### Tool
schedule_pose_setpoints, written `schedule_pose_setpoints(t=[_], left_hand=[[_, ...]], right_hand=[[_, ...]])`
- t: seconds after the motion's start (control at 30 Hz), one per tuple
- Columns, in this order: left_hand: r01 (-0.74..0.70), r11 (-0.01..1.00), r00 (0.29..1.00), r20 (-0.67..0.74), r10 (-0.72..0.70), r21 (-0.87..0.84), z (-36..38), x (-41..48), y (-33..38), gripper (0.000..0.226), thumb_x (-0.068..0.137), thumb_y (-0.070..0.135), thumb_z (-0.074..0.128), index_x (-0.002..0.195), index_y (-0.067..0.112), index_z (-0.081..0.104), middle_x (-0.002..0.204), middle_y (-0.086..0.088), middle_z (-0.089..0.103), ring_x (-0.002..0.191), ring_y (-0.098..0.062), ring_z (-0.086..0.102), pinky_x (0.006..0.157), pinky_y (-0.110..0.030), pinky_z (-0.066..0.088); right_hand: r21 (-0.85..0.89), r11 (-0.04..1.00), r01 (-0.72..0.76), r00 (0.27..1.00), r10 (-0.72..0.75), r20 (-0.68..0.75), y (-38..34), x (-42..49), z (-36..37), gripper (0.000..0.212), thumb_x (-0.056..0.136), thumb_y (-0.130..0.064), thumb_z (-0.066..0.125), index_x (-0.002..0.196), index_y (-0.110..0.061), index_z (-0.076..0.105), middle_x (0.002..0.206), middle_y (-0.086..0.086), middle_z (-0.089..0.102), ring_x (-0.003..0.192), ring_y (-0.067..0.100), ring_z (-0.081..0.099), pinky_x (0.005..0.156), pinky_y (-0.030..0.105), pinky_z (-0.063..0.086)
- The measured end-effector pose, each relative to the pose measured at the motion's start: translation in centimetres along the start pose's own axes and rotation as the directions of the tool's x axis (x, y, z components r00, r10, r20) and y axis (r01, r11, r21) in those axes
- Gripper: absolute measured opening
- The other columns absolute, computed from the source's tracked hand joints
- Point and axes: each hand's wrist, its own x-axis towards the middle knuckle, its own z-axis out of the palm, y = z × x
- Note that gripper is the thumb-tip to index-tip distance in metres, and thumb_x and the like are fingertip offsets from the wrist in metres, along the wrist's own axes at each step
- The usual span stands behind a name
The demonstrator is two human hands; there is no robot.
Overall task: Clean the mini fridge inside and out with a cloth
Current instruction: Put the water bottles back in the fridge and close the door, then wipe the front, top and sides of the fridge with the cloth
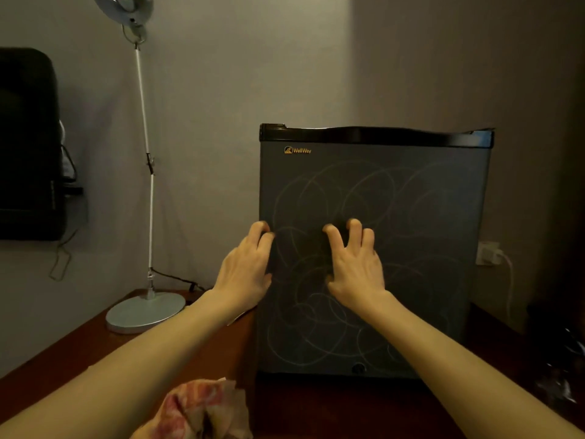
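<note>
While both bare hands are on the closed mini fridge [411,191], the cloth [202,410] lies loose on the table [152,350].
The left hand [245,267] curls its fingers round the left edge of the fridge's dark door [427,280] — a grip on that edge. The right hand [356,267] holds nothing; its spread, arched fingers touch the door front near the middle, among pale looping scribbles. The fridge stands upright on the wooden table. The crumpled pink-and-white cloth sits at the near edge — beside the left forearm, apart from both hands. A desk lamp [145,308] stands left of the fridge.
</note>
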Motion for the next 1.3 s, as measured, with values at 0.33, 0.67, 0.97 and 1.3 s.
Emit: schedule_pose_setpoints(t=[0.33, 0.67, 0.97, 1.3], left_hand=[[0.001, 0.999, 0.997, -0.079, -0.004, -0.042, 1.1, 0.0, -0.3, 0.064, 0.065, 0.007, 0.082, 0.121, 0.006, 0.051, 0.131, -0.009, 0.042, 0.081, -0.029, 0.061, 0.067, -0.042, 0.056], [0.089, 0.993, 0.996, -0.036, -0.087, 0.078, -0.8, -0.2, 3.1, 0.058, 0.078, 0.026, 0.074, 0.128, 0.013, 0.048, 0.135, -0.002, 0.039, 0.111, -0.021, 0.053, 0.087, -0.036, 0.043], [-0.060, 0.981, 0.983, 0.160, 0.090, -0.185, 1.4, -2.6, 12.1, 0.059, 0.085, 0.035, 0.067, 0.136, 0.023, 0.040, 0.137, 0.003, 0.036, 0.115, -0.015, 0.050, 0.089, -0.032, 0.050], [-0.208, 0.927, 0.945, 0.180, 0.272, -0.313, 4.2, -2.2, 21.7, 0.053, 0.088, 0.037, 0.063, 0.135, 0.026, 0.040, 0.132, 0.005, 0.039, 0.106, -0.010, 0.050, 0.081, -0.027, 0.052]], right_hand=[[-0.042, 0.999, 0.013, 0.998, -0.015, -0.064, 0.4, 0.1, 1.3, 0.095, 0.075, -0.028, 0.074, 0.144, -0.030, 0.008, 0.146, 0.014, 0.001, 0.128, 0.033, 0.020, 0.099, 0.038, 0.042], [-0.004, 1.000, -0.007, 1.000, 0.007, -0.022, 0.7, -0.5, -0.2, 0.087, 0.076, -0.032, 0.073, 0.141, -0.032, 0.014, 0.145, 0.012, 0.009, 0.128, 0.034, 0.023, 0.099, 0.042, 0.040], [-0.009, 0.999, -0.044, 0.999, 0.045, 0.022, 5.6, -5.7, -2.4, 0.080, 0.079, -0.027, 0.070, 0.139, -0.031, 0.018, 0.145, 0.011, 0.013, 0.129, 0.031, 0.024, 0.098, 0.037, 0.041], [-0.124, 0.978, -0.170, 0.985, 0.165, -0.047, 14.4, -10.7, -6.1, 0.068, 0.084, -0.030, 0.062, 0.139, -0.029, 0.022, 0.143, 0.009, 0.020, 0.129, 0.029, 0.025, 0.099, 0.038, 0.038]])
